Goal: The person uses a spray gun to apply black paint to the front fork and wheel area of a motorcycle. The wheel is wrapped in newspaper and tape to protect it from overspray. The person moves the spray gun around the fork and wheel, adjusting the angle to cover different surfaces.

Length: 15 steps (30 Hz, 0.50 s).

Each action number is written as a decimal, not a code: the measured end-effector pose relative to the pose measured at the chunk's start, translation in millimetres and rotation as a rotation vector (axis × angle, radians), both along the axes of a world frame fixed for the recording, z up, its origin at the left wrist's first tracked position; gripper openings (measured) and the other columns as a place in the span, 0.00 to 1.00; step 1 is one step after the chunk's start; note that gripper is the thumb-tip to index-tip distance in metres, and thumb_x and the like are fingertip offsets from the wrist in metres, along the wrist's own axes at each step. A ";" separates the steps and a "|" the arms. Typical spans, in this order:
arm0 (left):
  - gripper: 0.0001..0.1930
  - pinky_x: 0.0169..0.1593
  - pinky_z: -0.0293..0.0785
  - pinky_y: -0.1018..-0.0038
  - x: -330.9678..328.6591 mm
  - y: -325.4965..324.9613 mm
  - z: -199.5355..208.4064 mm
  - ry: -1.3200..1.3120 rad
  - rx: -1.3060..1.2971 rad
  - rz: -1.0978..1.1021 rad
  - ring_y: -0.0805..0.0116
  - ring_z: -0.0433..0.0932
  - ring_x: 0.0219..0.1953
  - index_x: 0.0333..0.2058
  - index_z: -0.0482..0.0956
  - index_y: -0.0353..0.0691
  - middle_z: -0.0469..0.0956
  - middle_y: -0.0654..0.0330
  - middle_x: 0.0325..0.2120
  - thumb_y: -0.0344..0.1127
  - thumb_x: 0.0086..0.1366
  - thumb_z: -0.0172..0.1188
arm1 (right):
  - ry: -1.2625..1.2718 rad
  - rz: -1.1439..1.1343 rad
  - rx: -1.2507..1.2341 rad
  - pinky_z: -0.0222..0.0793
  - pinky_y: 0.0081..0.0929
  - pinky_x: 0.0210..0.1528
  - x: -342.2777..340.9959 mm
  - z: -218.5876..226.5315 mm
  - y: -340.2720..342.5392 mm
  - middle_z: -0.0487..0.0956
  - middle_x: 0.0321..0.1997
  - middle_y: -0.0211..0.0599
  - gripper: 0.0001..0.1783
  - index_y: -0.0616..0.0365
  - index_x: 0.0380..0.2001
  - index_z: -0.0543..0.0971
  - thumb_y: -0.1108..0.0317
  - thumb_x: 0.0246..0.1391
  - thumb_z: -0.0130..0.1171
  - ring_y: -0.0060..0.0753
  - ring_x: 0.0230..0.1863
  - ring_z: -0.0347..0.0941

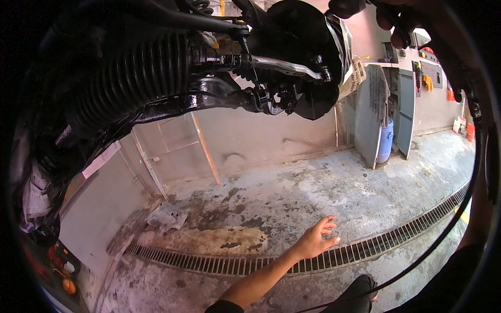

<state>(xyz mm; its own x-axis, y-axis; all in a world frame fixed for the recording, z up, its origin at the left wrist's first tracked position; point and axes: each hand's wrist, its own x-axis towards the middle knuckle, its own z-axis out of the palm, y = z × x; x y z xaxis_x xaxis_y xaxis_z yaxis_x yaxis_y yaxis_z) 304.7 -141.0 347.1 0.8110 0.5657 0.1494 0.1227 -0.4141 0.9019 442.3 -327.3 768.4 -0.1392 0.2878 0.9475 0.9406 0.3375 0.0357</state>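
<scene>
Overhead hangs a car's glossy black underside: a ribbed rubber boot [148, 73], a tie rod [284, 67] with a bare metal stretch, a lower arm [167, 107] and a round black brake shield [297, 36]. Printed paper [356, 75] wraps the wheel side behind the shield. At the upper right, my raised right hand [401, 26] is closed around a dark tool [347, 7] shaped like a spray gun; shadow hides much of the grip. A black hose [417, 261] runs down beside that arm. My left hand [317, 239] reaches out low over the floor, fingers apart and holding nothing.
A slotted drain grate [334, 257] curves across the stained concrete floor [292, 193]. Toward the back stand a blue barrel [385, 141], an open grey cabinet door [371, 115] and a leaning frame [203, 148]. Tools hang on a wall board [432, 74]; a red container [470, 132] sits below.
</scene>
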 end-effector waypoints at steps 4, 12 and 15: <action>0.42 0.62 0.74 0.60 -3.7 -0.1 -5.6 0.005 0.003 0.009 0.54 0.75 0.60 0.72 0.55 0.38 0.72 0.43 0.62 0.44 0.68 0.69 | -0.020 0.003 0.052 0.80 0.28 0.37 5.0 -8.6 3.5 0.84 0.32 0.39 0.17 0.61 0.47 0.85 0.61 0.67 0.55 0.30 0.30 0.83; 0.42 0.61 0.74 0.59 -16.8 0.4 -14.6 0.017 -0.011 0.078 0.54 0.75 0.60 0.72 0.55 0.37 0.72 0.44 0.62 0.44 0.68 0.69 | -0.130 -0.023 0.293 0.80 0.28 0.38 3.6 -38.8 15.8 0.84 0.33 0.39 0.17 0.61 0.48 0.85 0.61 0.68 0.54 0.30 0.31 0.84; 0.41 0.60 0.75 0.60 -20.3 1.3 -22.6 0.012 0.001 0.105 0.54 0.76 0.60 0.71 0.57 0.39 0.73 0.45 0.61 0.45 0.68 0.69 | -0.173 0.034 0.479 0.80 0.29 0.38 3.7 -43.1 36.8 0.84 0.32 0.41 0.17 0.63 0.47 0.84 0.61 0.68 0.55 0.29 0.31 0.84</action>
<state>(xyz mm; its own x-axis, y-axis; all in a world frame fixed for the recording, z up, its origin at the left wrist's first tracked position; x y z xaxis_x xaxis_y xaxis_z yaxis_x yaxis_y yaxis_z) 284.4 -139.7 324.5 0.7486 0.6478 0.1409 0.1762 -0.3993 0.8997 446.0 -290.5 725.4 -0.3072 -0.1808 0.9343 0.8962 0.2754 0.3479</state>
